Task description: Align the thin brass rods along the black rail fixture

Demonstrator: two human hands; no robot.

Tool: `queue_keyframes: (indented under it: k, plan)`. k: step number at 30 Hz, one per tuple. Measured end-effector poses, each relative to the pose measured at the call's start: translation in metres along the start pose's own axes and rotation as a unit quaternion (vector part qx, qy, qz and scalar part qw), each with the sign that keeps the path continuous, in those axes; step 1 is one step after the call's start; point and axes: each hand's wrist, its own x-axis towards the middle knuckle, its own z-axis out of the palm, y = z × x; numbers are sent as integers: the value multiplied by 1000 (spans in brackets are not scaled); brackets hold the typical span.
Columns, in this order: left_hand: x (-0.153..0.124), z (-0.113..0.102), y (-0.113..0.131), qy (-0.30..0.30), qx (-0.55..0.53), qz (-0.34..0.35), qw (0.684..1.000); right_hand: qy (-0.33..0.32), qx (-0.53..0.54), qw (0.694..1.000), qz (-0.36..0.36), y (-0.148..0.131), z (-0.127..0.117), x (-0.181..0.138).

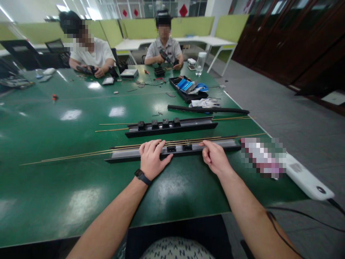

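A long black channel [126, 154] with a pale inner floor lies across the table in front of me. Thin brass-coloured rods [81, 154] run along it and stick out past its left end. My left hand [153, 154] straddles the channel, fingers over the far side and thumb at the near wall. Small black blocks [187, 146] sit inside, between my hands. My right hand [214, 155] is at the right part of the channel, its index fingertip at the rods and the other fingers curled. Whatever is between those fingertips is hidden.
Behind lies a second channel [172, 130] with several black blocks and rods. Beyond are a black strip [207, 109], white gloves [206, 103] and a black tray [185, 94]. A white power strip [307, 176] is at the right edge. Two people work across the table.
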Motion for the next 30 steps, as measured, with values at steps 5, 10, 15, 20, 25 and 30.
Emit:
queue_keyframes:
  k: [5,10,15,20,25,30]
  plan:
    - [-1,0,-1,-5,4,-2,1000,-1,-2,1000,3,0,0,0]
    - [-1,0,-1,7,6,7,1000,-5,5,1000,0,-2,1,-2]
    - [-1,2,-2,9,2,6,1000,-3,-1,1000,-2,-1,0,1]
    - [-2,3,-2,9,-3,8,1000,-3,4,1000,-3,3,-1,4]
    - [-1,3,-2,13,-4,8,1000,-2,2,1000,-6,4,-2,4]
    - [-1,4,-2,10,-3,8,1000,-4,1,1000,-4,4,-3,5]
